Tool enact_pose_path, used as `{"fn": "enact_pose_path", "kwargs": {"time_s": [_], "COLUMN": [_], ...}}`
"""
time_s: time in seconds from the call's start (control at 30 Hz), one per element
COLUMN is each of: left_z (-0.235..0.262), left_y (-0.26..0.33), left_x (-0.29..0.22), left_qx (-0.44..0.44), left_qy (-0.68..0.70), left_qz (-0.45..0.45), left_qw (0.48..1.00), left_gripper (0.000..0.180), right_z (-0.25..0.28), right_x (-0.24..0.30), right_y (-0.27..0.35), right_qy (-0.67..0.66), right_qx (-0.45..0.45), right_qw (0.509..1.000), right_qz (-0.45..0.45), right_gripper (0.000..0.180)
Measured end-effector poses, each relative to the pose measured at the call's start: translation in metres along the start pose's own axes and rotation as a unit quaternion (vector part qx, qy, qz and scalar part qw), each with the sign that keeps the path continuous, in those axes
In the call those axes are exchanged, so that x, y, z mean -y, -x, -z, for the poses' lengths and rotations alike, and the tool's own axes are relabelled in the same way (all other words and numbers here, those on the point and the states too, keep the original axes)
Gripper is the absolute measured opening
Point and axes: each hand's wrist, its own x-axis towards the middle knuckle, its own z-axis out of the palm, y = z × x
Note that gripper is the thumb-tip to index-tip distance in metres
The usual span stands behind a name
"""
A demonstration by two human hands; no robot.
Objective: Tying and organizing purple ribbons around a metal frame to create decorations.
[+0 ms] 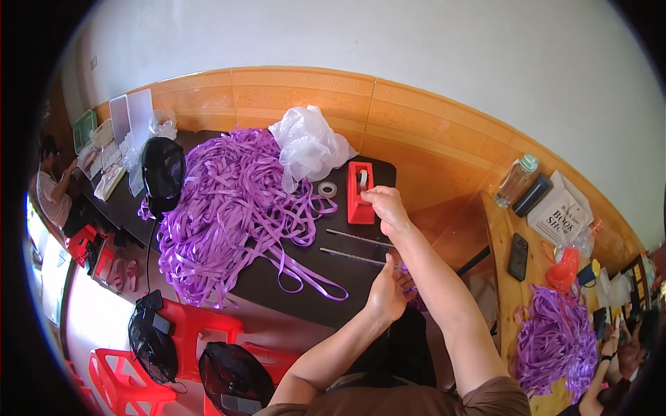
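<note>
On the dark table a red tape dispenser [360, 208] stands near the wall. My right hand [388, 210] reaches over its front edge, thumb and fingers pinched at the tape by the small roll. Lower down, my left hand [390, 291] has its fingers curled around purple ribbon [408, 279], largely hidden by the fingers and my right forearm. Two thin metal rods [352, 256] lie side by side, their right ends reaching toward my hands. Left of them spreads a large tangled heap of purple ribbon [222, 208]. A loose tape roll [327, 189] lies beside the dispenser.
A crumpled white plastic bag [311, 145] and a black fan-like object [163, 175] flank the heap. Red stools [198, 333] stand below left. The wooden table [499, 298] at right bears a phone [517, 256], a bottle [517, 182] and more ribbon [555, 340]. Other people sit at both edges.
</note>
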Motion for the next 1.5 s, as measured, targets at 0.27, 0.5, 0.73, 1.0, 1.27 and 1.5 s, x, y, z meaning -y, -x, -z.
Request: {"fn": "enact_pose_path", "kwargs": {"time_s": [0.27, 0.5, 0.73, 1.0, 1.27, 1.5], "left_z": [-0.001, 0.006, 0.008, 0.007, 0.007, 0.005], "left_y": [0.004, 0.001, -0.002, 0.001, -0.002, 0.001], "left_x": [-0.002, 0.002, 0.008, 0.002, 0.005, 0.002], "left_qx": [0.011, 0.024, 0.002, -0.008, 0.003, 0.000], "left_qy": [-0.002, 0.009, 0.000, -0.019, -0.026, -0.030], "left_qz": [-0.008, -0.020, 0.004, 0.004, 0.012, 0.004], "left_qw": [1.000, 0.999, 1.000, 1.000, 1.000, 1.000], "left_gripper": [0.062, 0.061, 0.062, 0.070, 0.066, 0.065], "right_z": [-0.003, 0.009, 0.045, 0.126, 0.151, 0.152], "right_x": [0.017, -0.026, -0.055, 0.029, -0.018, -0.027], "right_y": [0.046, 0.046, 0.024, 0.065, 0.079, 0.071], "right_qy": [-0.013, 0.127, 0.299, 0.124, 0.130, 0.141], "right_qx": [0.012, -0.024, -0.029, 0.257, 0.341, 0.373], "right_qw": [1.000, 0.989, 0.928, 0.957, 0.930, 0.917], "right_qz": [0.025, 0.066, 0.221, 0.046, -0.032, -0.019], "right_gripper": [0.013, 0.018, 0.016, 0.010, 0.015, 0.015]}}
